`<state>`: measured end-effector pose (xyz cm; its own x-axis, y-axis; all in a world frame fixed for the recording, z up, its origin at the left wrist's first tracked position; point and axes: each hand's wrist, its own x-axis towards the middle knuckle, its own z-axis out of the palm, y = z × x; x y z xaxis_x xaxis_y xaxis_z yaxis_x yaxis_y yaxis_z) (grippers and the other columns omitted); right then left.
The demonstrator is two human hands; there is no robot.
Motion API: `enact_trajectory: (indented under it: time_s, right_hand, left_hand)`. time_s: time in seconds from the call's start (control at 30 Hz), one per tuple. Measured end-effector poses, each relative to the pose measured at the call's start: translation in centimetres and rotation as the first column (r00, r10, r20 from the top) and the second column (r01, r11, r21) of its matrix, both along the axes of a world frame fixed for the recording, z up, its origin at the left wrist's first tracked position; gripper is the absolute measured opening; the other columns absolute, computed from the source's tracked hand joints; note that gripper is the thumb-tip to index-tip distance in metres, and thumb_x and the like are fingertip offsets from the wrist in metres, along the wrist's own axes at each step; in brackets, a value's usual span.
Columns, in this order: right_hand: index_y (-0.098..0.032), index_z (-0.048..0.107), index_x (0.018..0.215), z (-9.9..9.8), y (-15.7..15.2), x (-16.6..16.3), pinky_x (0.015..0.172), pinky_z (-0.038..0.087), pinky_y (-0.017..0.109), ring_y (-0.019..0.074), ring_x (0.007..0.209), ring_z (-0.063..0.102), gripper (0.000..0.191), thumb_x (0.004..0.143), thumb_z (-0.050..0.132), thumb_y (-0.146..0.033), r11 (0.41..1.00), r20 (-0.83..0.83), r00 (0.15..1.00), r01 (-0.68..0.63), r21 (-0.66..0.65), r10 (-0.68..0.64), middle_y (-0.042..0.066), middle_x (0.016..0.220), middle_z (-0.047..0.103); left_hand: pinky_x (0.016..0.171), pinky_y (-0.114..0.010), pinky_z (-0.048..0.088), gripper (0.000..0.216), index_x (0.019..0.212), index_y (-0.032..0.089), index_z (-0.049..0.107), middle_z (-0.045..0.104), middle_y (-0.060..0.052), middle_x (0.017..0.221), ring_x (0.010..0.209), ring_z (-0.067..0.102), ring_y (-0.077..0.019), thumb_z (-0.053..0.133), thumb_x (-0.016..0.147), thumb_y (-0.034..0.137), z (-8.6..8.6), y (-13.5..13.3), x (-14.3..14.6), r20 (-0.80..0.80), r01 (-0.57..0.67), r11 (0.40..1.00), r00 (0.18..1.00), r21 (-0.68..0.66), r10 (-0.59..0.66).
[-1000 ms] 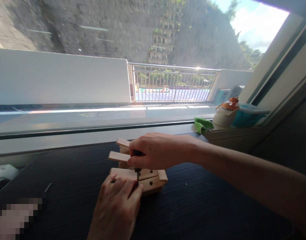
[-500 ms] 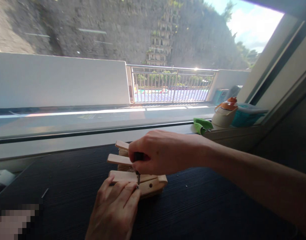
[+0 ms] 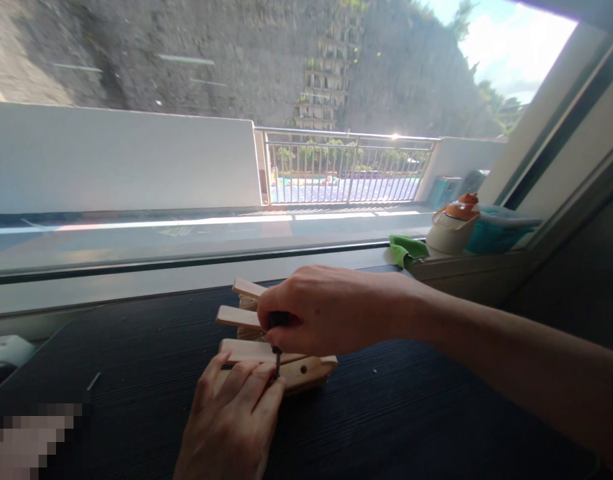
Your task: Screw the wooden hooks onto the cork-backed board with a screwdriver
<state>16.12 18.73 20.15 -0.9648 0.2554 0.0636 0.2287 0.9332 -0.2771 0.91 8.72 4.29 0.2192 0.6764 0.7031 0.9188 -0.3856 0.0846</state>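
Note:
A pale wooden piece point(image 3: 316, 369) with several slats sticking out to the left lies on the dark table. My left hand point(image 3: 231, 413) is closed over its near edge, fingers pressing on the wood. My right hand point(image 3: 316, 312) comes across from the right, wrapped round the dark handle of a screwdriver point(image 3: 277, 363). Its thin shaft points down, with the tip at the wood beside my left thumb and fingertips. Those fingers partly hide the tip. A dark round hole shows in the wood to the right of the shaft.
On the sill at the right are a green cloth point(image 3: 407, 251), a cream pot with an orange top point(image 3: 453, 227) and a teal container point(image 3: 501, 230). A small metal rod point(image 3: 93, 381) lies on the table point(image 3: 151, 373) at left, near a white object point(image 3: 6, 357). A window stands behind.
My right hand and the screwdriver have sunk slightly toward the wood. The small screw head seen at the tip before is now hidden by my left fingers. The view has shifted a little.

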Motion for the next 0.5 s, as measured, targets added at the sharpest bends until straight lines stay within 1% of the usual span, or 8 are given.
enact_trajectory:
  time_s: [0.17, 0.33, 0.5]
  right_hand:
    - [-0.012, 0.067, 0.088, 0.26, -0.11, 0.18, 0.054, 0.028, 0.023, 0.0075, 0.058, 0.041, 0.024, 0.087, 0.044, -0.017, 0.998, 0.038, 0.997, -0.063, 0.000, 0.063, -0.001, 0.069, 0.058]
    - [-0.013, 0.067, 0.091, 0.35, -0.30, 0.31, 0.056, 0.029, 0.023, 0.0084, 0.061, 0.045, 0.023, 0.086, 0.045, -0.016, 1.000, 0.052, 0.998, -0.029, -0.002, 0.029, 0.001, 0.074, 0.061]
    - [-0.012, 0.067, 0.090, 0.15, -0.17, 0.35, 0.056, 0.030, 0.022, 0.0077, 0.059, 0.044, 0.022, 0.086, 0.046, -0.015, 1.000, 0.039, 0.999, -0.023, -0.004, 0.023, 0.000, 0.071, 0.061]
  left_hand:
    - [0.108, -0.037, 0.026, 0.037, 0.086, 0.024, 0.074, 0.075, 0.000, 0.090, 0.090, 0.061, -0.0183, 0.039, 0.093, 0.020, 0.09, -0.04, 0.09, 0.004, 0.008, 1.000, 1.000, 0.006, -0.008]
    - [0.109, -0.038, 0.026, 0.038, 0.088, 0.024, 0.074, 0.075, 0.000, 0.092, 0.092, 0.062, -0.0186, 0.037, 0.094, 0.021, 0.18, -0.20, 0.18, 0.016, -0.005, 1.000, 1.000, -0.015, 0.005]
    - [0.108, -0.037, 0.026, 0.037, 0.086, 0.024, 0.074, 0.075, 0.000, 0.090, 0.090, 0.062, -0.0183, 0.038, 0.094, 0.024, 0.06, -0.01, 0.07, 0.002, 0.019, 0.999, 1.000, 0.026, -0.019]
